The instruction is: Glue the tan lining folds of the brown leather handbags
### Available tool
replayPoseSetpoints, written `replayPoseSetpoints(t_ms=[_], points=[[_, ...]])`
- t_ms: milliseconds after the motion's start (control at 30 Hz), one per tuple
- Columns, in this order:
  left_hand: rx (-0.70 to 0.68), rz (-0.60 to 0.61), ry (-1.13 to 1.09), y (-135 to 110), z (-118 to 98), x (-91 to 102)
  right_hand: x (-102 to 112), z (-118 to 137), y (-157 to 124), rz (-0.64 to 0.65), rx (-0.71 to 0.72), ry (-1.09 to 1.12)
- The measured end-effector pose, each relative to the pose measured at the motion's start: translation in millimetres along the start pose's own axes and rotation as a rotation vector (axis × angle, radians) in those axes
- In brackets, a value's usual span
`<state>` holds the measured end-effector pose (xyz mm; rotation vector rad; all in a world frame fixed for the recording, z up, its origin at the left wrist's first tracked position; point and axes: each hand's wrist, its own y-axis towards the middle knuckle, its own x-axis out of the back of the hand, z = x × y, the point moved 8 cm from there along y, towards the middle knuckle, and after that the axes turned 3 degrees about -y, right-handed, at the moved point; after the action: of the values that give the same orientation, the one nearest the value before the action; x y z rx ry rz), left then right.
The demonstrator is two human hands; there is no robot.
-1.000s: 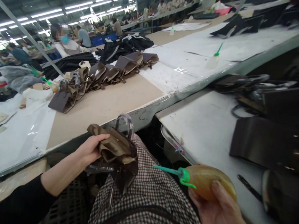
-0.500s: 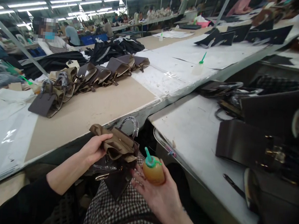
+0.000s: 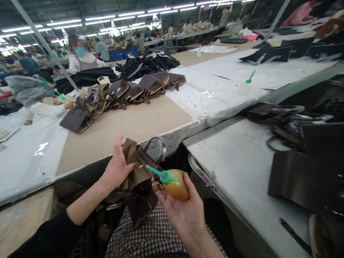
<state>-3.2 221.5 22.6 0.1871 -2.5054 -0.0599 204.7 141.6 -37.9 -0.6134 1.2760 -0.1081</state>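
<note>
My left hand (image 3: 116,168) grips a small brown leather bag (image 3: 138,170) with a plastic-wrapped handle, held over my checked lap. My right hand (image 3: 183,210) is closed round a yellowish squeeze bottle (image 3: 175,184) of glue. Its green nozzle (image 3: 156,172) points left and touches the bag's folded brown flap. The bag's dark lower part hangs between my two hands.
A row of similar brown bags (image 3: 123,92) lies on the long tan table (image 3: 136,122). A white bench (image 3: 241,163) at right carries dark leather pieces (image 3: 312,177) and a pen. Another green-capped bottle (image 3: 244,85) stands farther back. Other people work in the background.
My right hand has brought the glue bottle from the right over to the bag and turned its nozzle onto the flap. My left hand has tilted the bag upright.
</note>
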Motion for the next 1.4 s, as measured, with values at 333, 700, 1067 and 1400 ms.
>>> replayPoseSetpoints(t_ms=[333, 700, 1067, 1400], points=[[-0.447, 0.867, 0.184, -33.0, -33.6, -22.1, 2.2, 18.1, -5.2, 0.009, 0.072, -0.022], [-0.417, 0.964, 0.343, -21.0, -41.9, -52.4, -12.2, 37.0, 12.7, 0.095, 0.113, -0.173], [-0.969, 0.967, 0.696, -62.6, -50.7, -80.2, -48.3, 54.5, 37.0, 0.145, -0.165, -0.582], [-0.857, 0.938, 0.84, -58.9, -47.8, -92.8, -61.7, 49.6, 39.4, 0.161, -0.243, -0.794]])
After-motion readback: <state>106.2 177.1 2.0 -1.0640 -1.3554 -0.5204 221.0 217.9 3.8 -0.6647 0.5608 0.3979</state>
